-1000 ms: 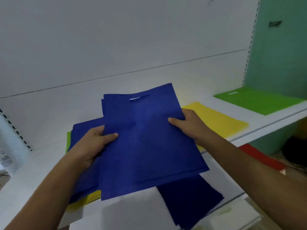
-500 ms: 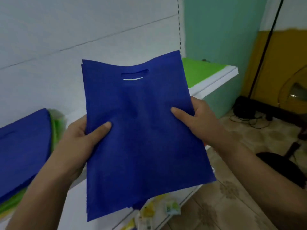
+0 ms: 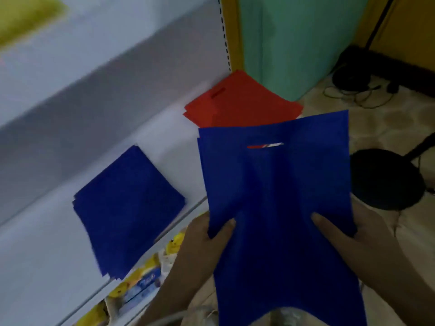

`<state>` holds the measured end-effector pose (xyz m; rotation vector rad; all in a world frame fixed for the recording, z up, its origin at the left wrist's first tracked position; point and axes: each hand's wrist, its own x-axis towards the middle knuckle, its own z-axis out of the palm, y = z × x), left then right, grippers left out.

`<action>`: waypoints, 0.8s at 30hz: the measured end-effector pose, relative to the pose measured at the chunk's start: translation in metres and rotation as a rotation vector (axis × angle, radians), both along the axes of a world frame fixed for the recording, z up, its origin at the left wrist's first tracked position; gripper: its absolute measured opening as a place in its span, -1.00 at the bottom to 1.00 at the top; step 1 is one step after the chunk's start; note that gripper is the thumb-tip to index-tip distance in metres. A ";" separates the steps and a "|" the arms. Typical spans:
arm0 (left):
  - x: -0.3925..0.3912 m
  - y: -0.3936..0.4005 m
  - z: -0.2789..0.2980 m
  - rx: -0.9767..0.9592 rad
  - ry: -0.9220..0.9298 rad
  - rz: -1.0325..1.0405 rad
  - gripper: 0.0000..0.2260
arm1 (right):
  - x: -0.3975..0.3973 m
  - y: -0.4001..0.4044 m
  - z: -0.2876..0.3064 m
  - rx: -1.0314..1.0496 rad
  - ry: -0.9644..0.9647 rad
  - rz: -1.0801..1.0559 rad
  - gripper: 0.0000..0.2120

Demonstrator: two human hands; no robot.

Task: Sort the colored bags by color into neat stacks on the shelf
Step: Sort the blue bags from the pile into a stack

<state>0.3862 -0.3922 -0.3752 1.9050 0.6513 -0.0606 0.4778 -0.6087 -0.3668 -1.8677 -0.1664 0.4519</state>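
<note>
I hold a small bundle of blue bags (image 3: 277,196) upright in both hands, handle slot at the top. My left hand (image 3: 202,241) grips its left edge with the thumb on the front. My right hand (image 3: 346,234) grips the right edge the same way. On the white lower shelf (image 3: 169,128) lies a stack of blue bags (image 3: 127,205) to the left of the held bundle. A stack of red bags (image 3: 240,102) lies at the shelf's right end, partly behind the held bundle. A blurred yellow bag (image 3: 26,17) shows on the upper shelf at top left.
A teal wall panel (image 3: 294,41) stands right of the shelf. Black cables (image 3: 357,90) and a round black base (image 3: 386,180) rest on the tiled floor. Yellow and blue packets (image 3: 138,281) sit below the shelf edge. The shelf's white back panel (image 3: 106,27) rises behind the stacks.
The view has swung down from the upper shelf to the lower one. Both hands have carried the blue bundle down and to the right, above the lower shelf's edge.
</note>
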 end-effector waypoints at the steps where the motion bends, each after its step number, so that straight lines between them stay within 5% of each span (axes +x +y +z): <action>1: 0.005 0.004 -0.019 -0.006 -0.008 0.021 -0.89 | 0.002 0.004 -0.022 -0.009 -0.010 0.046 -0.71; 5: 0.005 0.042 -0.066 -0.022 -0.067 0.213 -0.88 | 0.014 0.051 -0.079 -0.014 -0.084 0.187 -0.62; 13: -0.057 0.181 -0.057 0.286 -0.093 0.548 -0.90 | 0.030 0.233 -0.084 0.032 -0.385 0.373 -0.86; 19: -0.091 0.262 -0.090 0.518 0.269 0.509 -0.49 | 0.013 0.348 -0.106 -0.206 -0.515 0.466 -0.84; 24: -0.092 0.286 -0.114 0.523 0.218 0.511 -0.35 | 0.016 0.370 -0.128 -0.475 -0.572 0.456 -0.77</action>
